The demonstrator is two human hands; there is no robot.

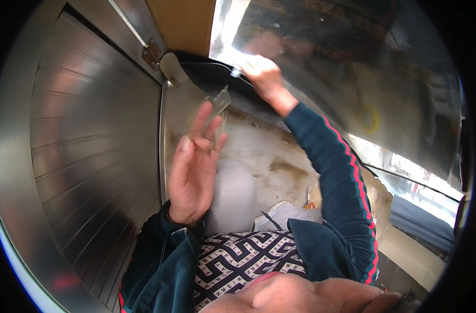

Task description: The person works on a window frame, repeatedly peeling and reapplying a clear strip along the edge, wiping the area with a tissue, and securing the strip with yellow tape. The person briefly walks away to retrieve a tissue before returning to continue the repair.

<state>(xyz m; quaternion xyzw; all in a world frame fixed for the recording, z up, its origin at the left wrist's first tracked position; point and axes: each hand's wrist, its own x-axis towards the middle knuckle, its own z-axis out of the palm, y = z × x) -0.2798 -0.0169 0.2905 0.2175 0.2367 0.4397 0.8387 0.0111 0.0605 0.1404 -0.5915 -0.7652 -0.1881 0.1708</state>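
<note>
My left hand (pixel 192 169) is raised beside a ribbed metal panel (pixel 92 130), palm turned toward the middle. Its fingers are partly bent, with the thumb apart. A crumpled strip of clear plastic (pixel 221 101) stands out from between and behind those fingers; exactly how it is gripped is hidden. Farther up, my right hand (pixel 262 74) reaches to the near edge of a large, glossy dark sheet (pixel 352 57). Its fingers are curled together, blurred by glare, and what they grip cannot be made out. A small white clip (pixel 236 73) on a thin pale cord lies just beside them.
A brown wooden board (pixel 180 26) stands at the back left, next to a rusty hinge (pixel 152 55). Below lies a stained pale surface (pixel 269 148). My knee (pixel 232 195) is close under the left hand. Folded dark blue cloth (pixel 423 221) sits at the right.
</note>
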